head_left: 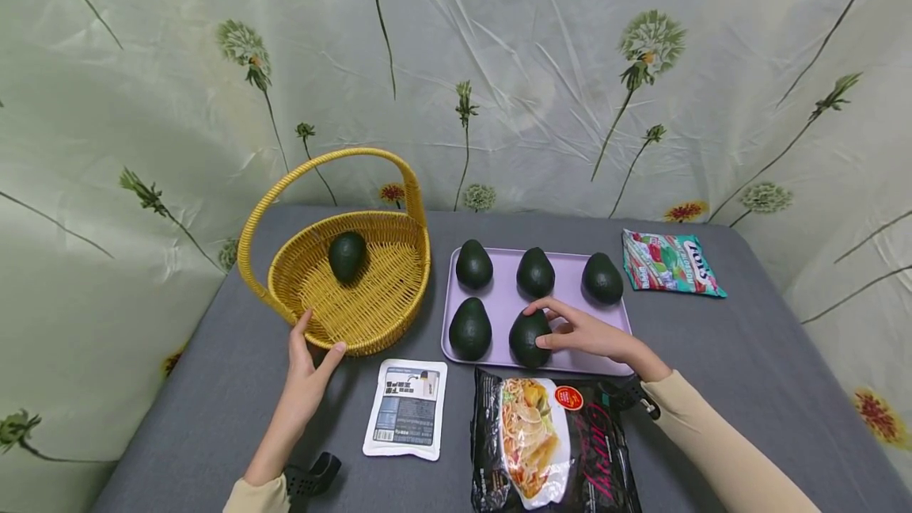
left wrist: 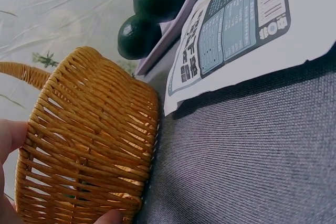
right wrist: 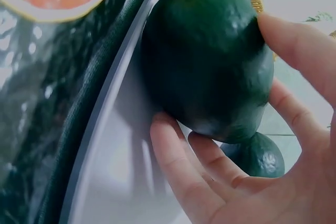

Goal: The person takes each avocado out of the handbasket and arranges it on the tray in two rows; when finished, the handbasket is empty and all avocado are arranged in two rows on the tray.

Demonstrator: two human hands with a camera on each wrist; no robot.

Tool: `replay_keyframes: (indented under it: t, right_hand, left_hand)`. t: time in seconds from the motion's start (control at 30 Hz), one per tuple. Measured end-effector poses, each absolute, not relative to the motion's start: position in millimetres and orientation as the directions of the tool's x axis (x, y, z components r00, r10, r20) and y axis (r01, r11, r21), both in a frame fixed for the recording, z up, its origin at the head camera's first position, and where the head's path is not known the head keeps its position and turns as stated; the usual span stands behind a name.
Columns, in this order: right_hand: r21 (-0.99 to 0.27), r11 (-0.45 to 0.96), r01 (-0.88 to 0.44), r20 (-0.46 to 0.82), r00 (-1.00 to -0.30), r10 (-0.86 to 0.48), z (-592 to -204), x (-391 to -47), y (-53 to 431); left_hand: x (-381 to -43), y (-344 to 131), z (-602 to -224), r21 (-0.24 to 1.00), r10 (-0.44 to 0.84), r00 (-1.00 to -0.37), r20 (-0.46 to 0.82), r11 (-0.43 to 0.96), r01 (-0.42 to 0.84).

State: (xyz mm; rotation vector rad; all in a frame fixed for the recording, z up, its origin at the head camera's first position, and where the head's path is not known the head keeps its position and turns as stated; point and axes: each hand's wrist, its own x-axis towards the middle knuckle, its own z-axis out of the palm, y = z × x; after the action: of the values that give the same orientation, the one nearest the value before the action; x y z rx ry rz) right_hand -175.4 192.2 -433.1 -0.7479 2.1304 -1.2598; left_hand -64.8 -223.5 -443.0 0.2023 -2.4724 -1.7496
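My right hand (head_left: 587, 336) holds a dark green avocado (head_left: 527, 341) at the near middle of a lilac tray (head_left: 499, 260), thumb and fingers around its side. The right wrist view shows the fingertips against the skin of this avocado (right wrist: 205, 61). My left hand (head_left: 308, 378) touches the near left side of a yellow wicker basket (head_left: 388, 283), fingers spread. In the left wrist view, fingertips rest against the weave of the basket (left wrist: 94, 135). One avocado (head_left: 347, 256) lies inside the basket. Other avocados (head_left: 470, 328) sit on the tray, two in the near row counting the held one.
A white pouch (head_left: 407, 408) lies between my forearms. The black noodle packet (head_left: 552, 442) lies in front of the tray. A colourful candy bag (head_left: 671, 264) is at the tray's right. Behind the grey table (head_left: 192, 410) hangs a dandelion-print cloth (head_left: 527, 101).
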Motion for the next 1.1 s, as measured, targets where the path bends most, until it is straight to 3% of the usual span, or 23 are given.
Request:
replay_keyframes:
  t: [0.53, 0.8, 1.1]
  right_hand:
    - [-0.875, 0.434, -0.213, -0.179, -0.692, -0.699, -427.4, -178.5, 197.1]
    - [-0.864, 0.408, -0.295, -0.082, -0.717, -0.692, -411.7, -187.5, 199.2]
    - [-0.904, 0.333, -0.267, -0.041, -0.722, -0.69, -385.5, -212.3, 170.2]
  left_hand:
    - [-65.9, -223.2, -444.2, 0.943, -0.175, -0.984, 0.027, 0.33, -0.033]
    - [-64.9, -222.9, -444.9, 0.936, -0.174, -0.984, 0.035, 0.352, -0.029]
    - [-65.1, -223.4, -445.9, 0.94, -0.172, -0.984, 0.034, 0.339, -0.027]
